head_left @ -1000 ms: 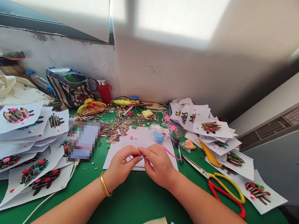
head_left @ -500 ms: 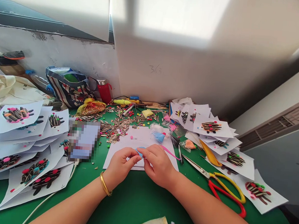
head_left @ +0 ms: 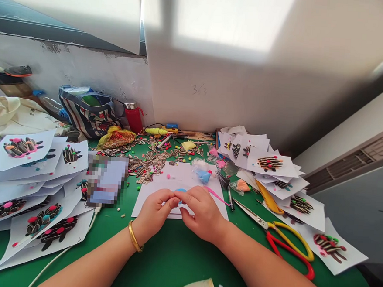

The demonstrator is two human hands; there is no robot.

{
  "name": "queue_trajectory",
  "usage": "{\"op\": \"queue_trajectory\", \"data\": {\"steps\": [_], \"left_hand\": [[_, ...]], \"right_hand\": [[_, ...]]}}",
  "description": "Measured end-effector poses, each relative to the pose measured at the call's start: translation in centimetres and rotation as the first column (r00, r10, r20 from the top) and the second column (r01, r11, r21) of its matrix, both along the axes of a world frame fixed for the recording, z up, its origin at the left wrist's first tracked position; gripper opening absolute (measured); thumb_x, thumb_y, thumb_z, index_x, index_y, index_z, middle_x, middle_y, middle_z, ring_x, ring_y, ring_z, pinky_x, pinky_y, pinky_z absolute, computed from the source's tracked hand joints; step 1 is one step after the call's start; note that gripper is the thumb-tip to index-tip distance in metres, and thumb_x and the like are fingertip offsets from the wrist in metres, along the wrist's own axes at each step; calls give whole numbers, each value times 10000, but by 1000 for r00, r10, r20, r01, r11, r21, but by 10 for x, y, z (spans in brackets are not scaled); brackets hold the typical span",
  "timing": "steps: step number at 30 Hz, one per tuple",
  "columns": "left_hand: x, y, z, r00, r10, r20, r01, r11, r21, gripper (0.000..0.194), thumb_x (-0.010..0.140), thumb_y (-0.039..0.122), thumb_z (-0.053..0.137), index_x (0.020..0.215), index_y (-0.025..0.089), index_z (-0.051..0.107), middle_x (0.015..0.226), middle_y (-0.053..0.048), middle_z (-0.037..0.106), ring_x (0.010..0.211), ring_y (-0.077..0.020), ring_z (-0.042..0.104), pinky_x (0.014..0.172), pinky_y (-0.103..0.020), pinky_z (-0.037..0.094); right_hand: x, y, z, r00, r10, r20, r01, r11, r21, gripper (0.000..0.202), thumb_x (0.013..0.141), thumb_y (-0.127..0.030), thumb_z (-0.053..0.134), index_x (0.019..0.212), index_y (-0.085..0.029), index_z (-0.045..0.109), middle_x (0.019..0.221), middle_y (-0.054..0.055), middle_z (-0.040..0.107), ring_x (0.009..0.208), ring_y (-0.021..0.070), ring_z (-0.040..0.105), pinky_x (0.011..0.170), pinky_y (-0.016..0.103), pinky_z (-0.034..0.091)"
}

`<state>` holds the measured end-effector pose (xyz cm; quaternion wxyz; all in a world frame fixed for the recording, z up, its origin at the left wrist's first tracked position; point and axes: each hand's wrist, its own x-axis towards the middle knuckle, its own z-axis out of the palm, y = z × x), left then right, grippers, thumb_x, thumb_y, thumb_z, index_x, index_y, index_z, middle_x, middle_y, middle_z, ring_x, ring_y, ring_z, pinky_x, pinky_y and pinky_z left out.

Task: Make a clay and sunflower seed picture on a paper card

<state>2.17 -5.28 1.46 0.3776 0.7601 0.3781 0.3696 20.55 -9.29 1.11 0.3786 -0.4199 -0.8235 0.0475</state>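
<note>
Over the near part of a white paper sheet (head_left: 148, 195), my left hand (head_left: 155, 211) and my right hand (head_left: 203, 212) meet at the fingertips. Between them is a small piece of blue clay (head_left: 181, 190), partly hidden by the fingers. My left hand pinches its left side with thumb and index finger. My right fingers press on its right side, the thumb a little apart below. Beyond the hands on the sheet lie a bag with blue clay (head_left: 204, 176) and a small pink ball (head_left: 168, 177).
Scattered sunflower seeds (head_left: 147, 164) lie behind the sheet. Paper cards with seed figures are stacked at left (head_left: 11, 187) and right (head_left: 275, 164). Open scissors (head_left: 272, 225), a pen (head_left: 230, 196) and a yellow cutter (head_left: 268, 197) lie at right. A blurred phone (head_left: 107, 180) is at left.
The blue piece has shifted slightly and turned between my fingers. My right thumb has moved a little away from the other fingers, and my fingertips have closed together above it.
</note>
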Motion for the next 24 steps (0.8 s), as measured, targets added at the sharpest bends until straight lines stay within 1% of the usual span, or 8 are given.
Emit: {"op": "queue_trajectory", "data": {"steps": [3,7,10,13,16,19,21,24], "left_hand": [[1,-1,-1,999,-32,6,32,999,-1,217,915,317,512,883,200,692,827,-28,697,784,-165,624,748,-288,496],[3,-2,-4,998,-34,58,37,998,-49,174,892,285,555,966,209,692,942,-48,711,887,-183,641,832,-315,506],[3,-2,-4,994,-15,105,27,993,-117,174,848,286,609,974,203,696,959,-57,720,890,-196,653,820,-322,521],[2,-2,-1,996,-2,92,15,989,-150,178,838,329,610,893,188,704,863,-49,719,803,-186,643,743,-301,520],[1,-2,3,999,-3,51,9,993,-118,239,847,374,585,734,180,668,696,-16,655,663,-149,576,633,-262,480],[2,-2,4,999,18,51,-13,995,-98,226,782,360,664,661,180,601,642,11,593,622,-130,530,604,-246,454],[3,-2,4,997,25,71,-17,993,-114,180,761,340,689,716,182,614,691,5,614,662,-139,553,643,-255,469],[3,-1,3,996,0,93,14,990,-143,175,829,353,613,847,185,658,816,-28,669,770,-164,602,736,-283,485]], "right_hand": [[1,0,1,1000,-14,3,14,1000,-4,477,849,-153,556,1312,-246,497,954,55,636,873,217,546,772,397,442],[1,0,3,1000,-26,7,26,1000,-12,476,846,-151,567,1308,-248,502,944,52,635,867,218,547,774,396,442],[0,0,2,1000,-25,7,25,1000,-1,484,849,-142,557,1316,-249,492,941,48,633,868,213,550,775,390,445],[0,0,1,1000,-23,8,23,999,23,465,860,-162,564,1310,-251,493,932,44,630,859,205,555,764,380,448],[0,1,-1,1000,-13,2,13,999,50,446,875,-197,576,1310,-254,491,919,46,634,841,205,555,746,375,446],[0,1,-2,1000,-15,5,15,999,46,427,883,-213,583,1300,-252,499,916,49,637,839,210,555,744,379,445],[0,1,-2,1000,-17,1,17,999,33,433,879,-208,589,1300,-250,498,929,51,638,850,213,556,753,384,448],[1,1,-2,1000,-16,-11,16,1000,14,468,866,-193,601,1315,-253,484,965,53,642,882,218,558,772,391,452]]}}
